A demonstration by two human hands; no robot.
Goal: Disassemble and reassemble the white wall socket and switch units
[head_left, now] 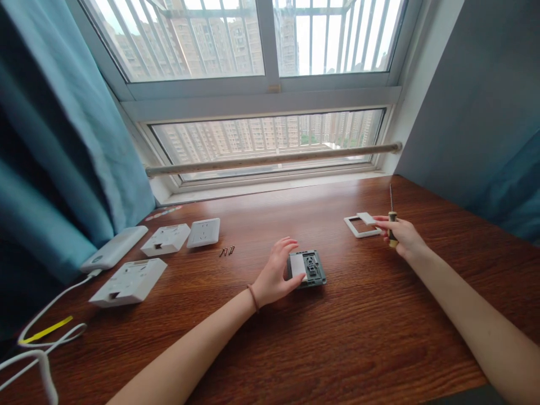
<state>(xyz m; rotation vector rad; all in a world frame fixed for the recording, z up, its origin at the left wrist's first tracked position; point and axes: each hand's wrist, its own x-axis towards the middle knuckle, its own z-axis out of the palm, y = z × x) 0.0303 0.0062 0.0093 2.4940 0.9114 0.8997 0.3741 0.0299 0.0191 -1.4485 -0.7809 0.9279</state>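
Observation:
A wall switch module with a dark base lies on the wooden table, one white rocker on its left half and the mechanism on its right half bare. My left hand curves loosely around its left side, fingers apart, with the thumb over the rocker's near edge. Farther right, my right hand is closed around a screwdriver, its shaft pointing up and away. Its fingertips also pinch a loose white rocker above a white square frame lying on the table.
Several small screws lie left of the switch module. Behind them are a white socket panel and two white boxes. A white power strip, its cable and a yellow strip are at left. The window borders the table's far edge.

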